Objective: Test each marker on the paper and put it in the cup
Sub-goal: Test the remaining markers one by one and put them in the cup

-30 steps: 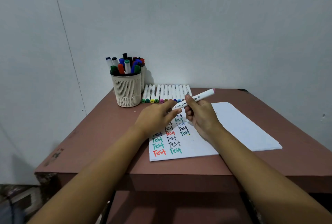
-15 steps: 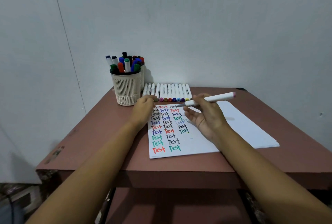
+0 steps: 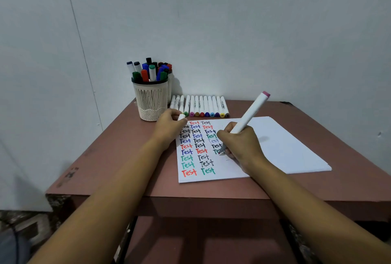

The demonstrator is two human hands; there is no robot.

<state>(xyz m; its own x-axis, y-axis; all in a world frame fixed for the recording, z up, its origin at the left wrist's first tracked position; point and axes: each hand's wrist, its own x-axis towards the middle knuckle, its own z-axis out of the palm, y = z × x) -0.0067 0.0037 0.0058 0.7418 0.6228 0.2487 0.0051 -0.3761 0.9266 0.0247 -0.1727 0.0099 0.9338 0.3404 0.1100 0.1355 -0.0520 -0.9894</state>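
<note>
right hand gripping marker has dropped its tip onto paper; left hand pinches cap. i'd say testing begins.

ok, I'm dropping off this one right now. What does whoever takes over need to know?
Left hand: pinches a white cap over the paper's top-left corner, beside the cup.
Right hand: grips the uncapped pink-ended marker, tip down at the paper, low in the third column of words.
Done: three columns of "Test" on the sheet; the cup holds many capped markers.
Left: write this test, recap the marker, put it in the cup, then go through the row of markers lying at the back of the table.
</note>
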